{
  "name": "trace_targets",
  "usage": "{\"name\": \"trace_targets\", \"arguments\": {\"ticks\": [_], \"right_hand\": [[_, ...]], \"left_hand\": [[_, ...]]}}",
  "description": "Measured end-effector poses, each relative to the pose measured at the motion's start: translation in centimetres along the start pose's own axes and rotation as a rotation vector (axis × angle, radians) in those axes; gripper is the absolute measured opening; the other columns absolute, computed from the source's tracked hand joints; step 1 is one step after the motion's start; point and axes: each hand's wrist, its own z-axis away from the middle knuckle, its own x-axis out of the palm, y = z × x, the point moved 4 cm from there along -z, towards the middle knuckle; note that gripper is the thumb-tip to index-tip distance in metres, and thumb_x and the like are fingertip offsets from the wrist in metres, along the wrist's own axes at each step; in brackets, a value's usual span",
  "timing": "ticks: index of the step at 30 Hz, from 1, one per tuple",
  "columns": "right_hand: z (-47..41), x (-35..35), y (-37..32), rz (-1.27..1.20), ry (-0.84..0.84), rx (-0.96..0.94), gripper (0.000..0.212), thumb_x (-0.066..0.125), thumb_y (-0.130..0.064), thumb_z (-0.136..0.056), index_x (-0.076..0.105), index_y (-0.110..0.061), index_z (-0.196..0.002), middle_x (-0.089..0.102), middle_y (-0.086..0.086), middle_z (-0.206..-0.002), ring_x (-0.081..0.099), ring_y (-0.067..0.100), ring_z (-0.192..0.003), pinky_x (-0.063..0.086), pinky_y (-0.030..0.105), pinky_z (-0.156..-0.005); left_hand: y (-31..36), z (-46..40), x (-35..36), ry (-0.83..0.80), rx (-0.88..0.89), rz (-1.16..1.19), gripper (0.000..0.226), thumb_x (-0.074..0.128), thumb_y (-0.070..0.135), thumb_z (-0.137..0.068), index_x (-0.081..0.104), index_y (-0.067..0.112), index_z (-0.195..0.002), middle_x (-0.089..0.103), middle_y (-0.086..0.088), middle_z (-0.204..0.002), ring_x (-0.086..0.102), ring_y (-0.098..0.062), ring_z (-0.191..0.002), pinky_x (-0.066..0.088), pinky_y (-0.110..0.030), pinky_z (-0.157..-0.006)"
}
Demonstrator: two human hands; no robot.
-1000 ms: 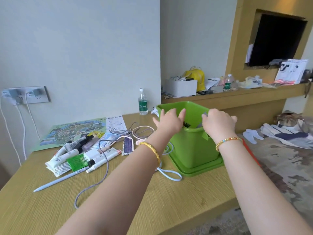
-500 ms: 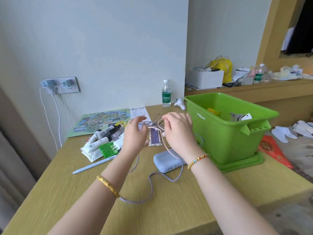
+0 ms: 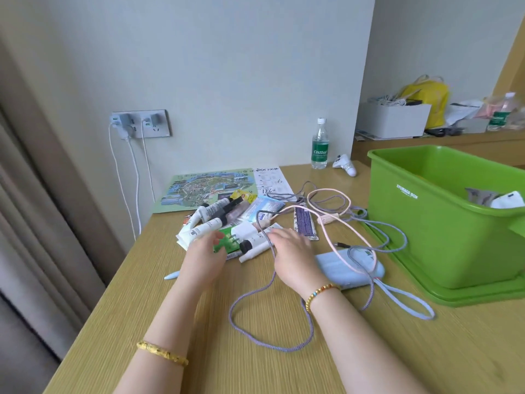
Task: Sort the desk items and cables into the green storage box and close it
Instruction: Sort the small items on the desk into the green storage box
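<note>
At about nine o'clock on the tabletop (image 3: 397, 351) a heap of small tubes (image 3: 210, 220) and sachets lies on the edge of a printed map (image 3: 199, 189), clearly the unsorted stock. The left hand (image 3: 203, 255) rests on the near side of that heap, fingers bent over a green packet (image 3: 227, 241); whether it actually grips it I cannot tell. Just at its three o'clock the right hand (image 3: 292, 258) lies flat with straight fingers on the tubes and a purple cable (image 3: 270, 308), released, probably to rake things together. At the right hand's three o'clock, a pale blue power bank (image 3: 345, 267) sits under a pink cable (image 3: 326, 220). Farthest toward three o'clock stands the green storage box (image 3: 443, 223), open on what looks like its own lid (image 3: 483, 294), so it stays within reach for filling.
</note>
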Motion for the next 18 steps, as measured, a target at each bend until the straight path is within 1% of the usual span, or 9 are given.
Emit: {"name": "trace_targets", "arguments": {"ticks": [2,4,6,8,10,12,15,18], "right_hand": [[-0.13,0.07,0.22,0.040,-0.015,-0.021,0.060,0.038,0.007,-0.083,0.039,-0.020,-0.137,0.032,-0.004,-0.150,0.019,0.016,-0.141,0.006,0.048,-0.115],[-0.06,0.18,0.45,0.117,-0.045,-0.026,0.060,0.038,0.006,-0.083,0.037,-0.019,-0.138,0.030,-0.004,-0.151,0.014,0.017,-0.143,-0.003,0.054,-0.114],[0.18,0.37,0.38,0.207,-0.066,-0.032,0.057,0.038,0.005,-0.083,0.039,-0.016,-0.136,0.034,-0.002,-0.149,0.018,0.020,-0.141,-0.008,0.057,-0.111],[0.39,0.32,0.25,0.256,-0.040,-0.018,0.052,0.040,0.004,-0.081,0.045,-0.016,-0.129,0.042,0.000,-0.138,0.027,0.024,-0.134,-0.010,0.059,-0.110],[0.45,-0.01,0.17,0.292,0.007,0.010,0.044,0.041,0.004,-0.077,0.051,-0.015,-0.116,0.045,0.003,-0.124,0.033,0.028,-0.124,-0.012,0.060,-0.109],[0.48,-0.33,0.33,0.329,0.039,0.044,0.039,0.041,0.004,-0.076,0.052,-0.013,-0.108,0.044,0.007,-0.118,0.034,0.029,-0.120,-0.013,0.060,-0.108],[0.59,-0.48,0.45,0.344,0.061,0.033,0.039,0.039,0.005,-0.076,0.047,-0.012,-0.110,0.047,0.006,-0.118,0.035,0.028,-0.122,-0.018,0.059,-0.106],[0.67,-0.50,0.35,0.348,0.046,0.023,0.043,0.037,0.006,-0.076,0.047,-0.012,-0.114,0.051,0.005,-0.114,0.039,0.027,-0.118,-0.024,0.058,-0.102]], "left_hand": [[-0.30,-0.04,0.08,-0.039,0.027,-0.148,0.039,0.051,0.009,-0.086,0.054,0.012,-0.125,0.056,-0.010,-0.127,0.050,-0.026,-0.119,0.042,-0.033,-0.096],[-0.44,0.12,0.19,-0.070,0.032,-0.284,0.040,0.050,0.013,-0.087,0.052,0.014,-0.127,0.054,-0.010,-0.126,0.050,-0.028,-0.117,0.044,-0.038,-0.096],[-0.41,0.35,0.34,-0.086,0.045,-0.389,0.036,0.048,0.016,-0.089,0.052,0.013,-0.125,0.054,-0.010,-0.120,0.050,-0.029,-0.112,0.045,-0.039,-0.091],[-0.35,0.58,0.44,-0.108,0.054,-0.473,0.031,0.046,0.018,-0.089,0.053,0.013,-0.120,0.055,-0.010,-0.116,0.051,-0.029,-0.109,0.046,-0.037,-0.087],[-0.38,0.64,0.36,-0.111,0.057,-0.500,0.025,0.046,0.018,-0.089,0.054,0.012,-0.113,0.058,-0.009,-0.112,0.052,-0.029,-0.106,0.046,-0.036,-0.084],[-0.42,0.66,0.24,-0.102,0.057,-0.495,0.021,0.047,0.021,-0.090,0.055,0.010,-0.107,0.059,-0.009,-0.108,0.053,-0.028,-0.104,0.047,-0.036,-0.082],[-0.36,0.79,0.25,-0.111,0.056,-0.498,0.023,0.048,0.028,-0.092,0.055,0.009,-0.104,0.060,-0.007,-0.106,0.054,-0.026,-0.101,0.048,-0.034,-0.079],[0.04,0.90,0.46,-0.118,0.076,-0.511,0.022,0.045,0.029,-0.094,0.051,0.008,-0.100,0.060,-0.008,-0.103,0.056,-0.027,-0.095,0.046,-0.034,-0.074]]}}
